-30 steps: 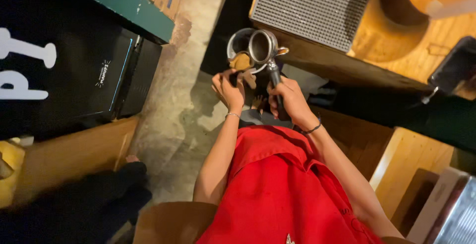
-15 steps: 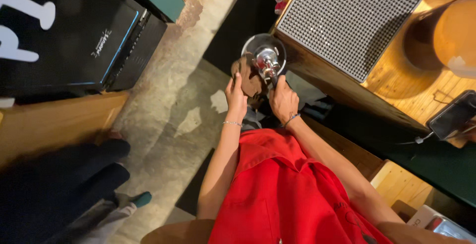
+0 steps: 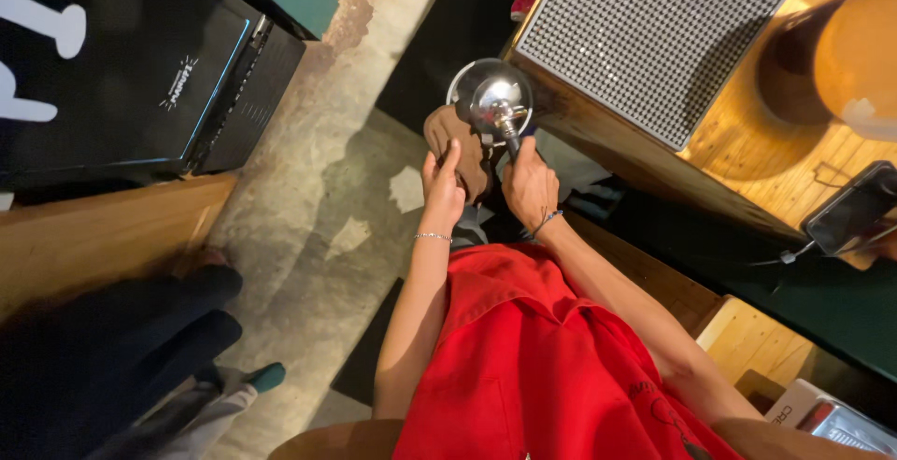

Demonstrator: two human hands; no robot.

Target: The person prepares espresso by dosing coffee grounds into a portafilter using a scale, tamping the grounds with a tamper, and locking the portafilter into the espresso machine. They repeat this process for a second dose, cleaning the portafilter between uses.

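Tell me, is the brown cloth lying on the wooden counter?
No, the left hand holds the brown cloth beside the metal portafilter, off the wooden counter.

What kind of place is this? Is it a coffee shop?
Probably yes, a cafe's bar. The right hand holds a metal portafilter, the left hand a brown cloth, beside a wooden counter with a rubber drip mat.

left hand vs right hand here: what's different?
The left hand lies on a brown cloth; the right hand grips the handle of a shiny round metal portafilter. The left wrist wears a thin silver chain, the right a dark band. Both are bare and held close together below the wooden counter edge.
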